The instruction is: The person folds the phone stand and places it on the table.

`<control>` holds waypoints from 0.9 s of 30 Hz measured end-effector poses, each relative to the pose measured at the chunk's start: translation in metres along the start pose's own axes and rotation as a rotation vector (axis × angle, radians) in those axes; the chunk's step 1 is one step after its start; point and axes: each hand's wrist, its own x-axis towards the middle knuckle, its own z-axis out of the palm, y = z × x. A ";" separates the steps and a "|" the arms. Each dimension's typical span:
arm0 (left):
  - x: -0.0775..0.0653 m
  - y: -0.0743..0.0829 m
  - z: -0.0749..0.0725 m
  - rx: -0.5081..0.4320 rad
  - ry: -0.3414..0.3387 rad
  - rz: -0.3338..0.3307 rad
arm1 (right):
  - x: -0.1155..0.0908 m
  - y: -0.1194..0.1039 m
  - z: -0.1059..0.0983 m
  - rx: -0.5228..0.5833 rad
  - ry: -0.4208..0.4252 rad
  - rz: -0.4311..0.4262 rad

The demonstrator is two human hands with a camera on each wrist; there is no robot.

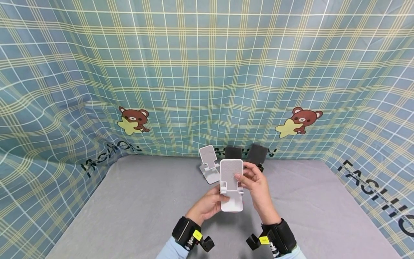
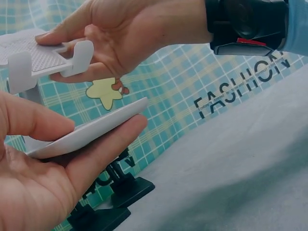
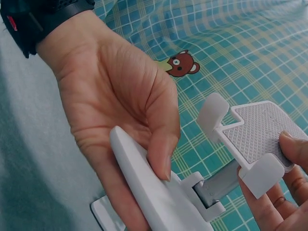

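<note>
A white phone stand (image 1: 229, 169) is held between both hands, with its textured back plate tilted up over the base. My left hand (image 1: 207, 204) pinches the flat white base (image 2: 103, 124), thumb on top and fingers underneath. Higher up, my right hand (image 1: 260, 187) grips the right edge of the back plate (image 3: 257, 132), its thumb on the textured face. A grey arm (image 3: 219, 184) shows between base and plate in the right wrist view. Two small lips stick out at the plate's lower end.
A second white phone stand (image 1: 211, 175) stands behind to the left on the grey table (image 1: 145, 208). Two black phone stands (image 1: 233, 152) (image 1: 257, 154) are at the back, partly hidden by the held stand and right hand. A plaid curtain (image 1: 207, 79) encloses the table's back and sides.
</note>
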 end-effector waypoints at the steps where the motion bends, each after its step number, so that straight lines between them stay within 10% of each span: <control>1: 0.000 0.000 0.000 0.008 0.001 0.000 | 0.000 0.000 0.000 -0.006 -0.005 -0.004; 9: -0.003 0.004 0.001 0.003 -0.050 0.017 | 0.001 0.003 -0.002 -0.153 -0.048 -0.035; 18: -0.004 0.009 0.005 0.022 -0.060 0.010 | 0.004 0.018 -0.008 -0.166 -0.297 0.063; 27: -0.006 0.009 0.007 0.029 -0.046 -0.024 | 0.006 0.021 -0.012 -0.178 -0.310 0.074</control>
